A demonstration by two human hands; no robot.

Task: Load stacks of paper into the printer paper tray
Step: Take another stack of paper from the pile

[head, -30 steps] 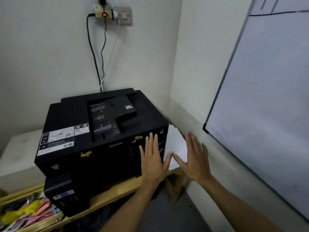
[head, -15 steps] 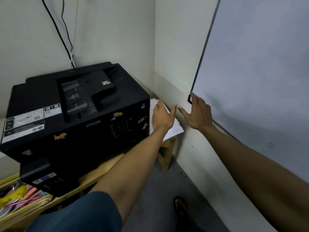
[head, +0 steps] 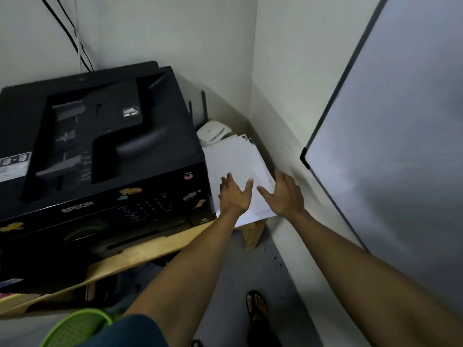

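Observation:
A black Epson printer (head: 100, 151) sits on a wooden table (head: 140, 254) in the room's corner. A stack of white paper (head: 235, 164) lies on the table between the printer's right side and the wall, its near edge overhanging the table. My left hand (head: 234, 196) rests over the stack's near left part, fingers spread. Over the stack's near right corner is my right hand (head: 283, 194), also with fingers apart. Neither hand visibly grips the paper. No paper tray is seen pulled out.
A white router (head: 213, 132) with black antennas stands behind the paper. A whiteboard (head: 400, 146) leans along the right wall. Black cables (head: 72, 38) run down the back wall. A green basket (head: 77, 326) is at the bottom left, and a sandalled foot (head: 256, 306) is on the grey floor.
The view has swung down and right, exposing the whole paper stack and the router. Both hands have come down onto the near end of the stack.

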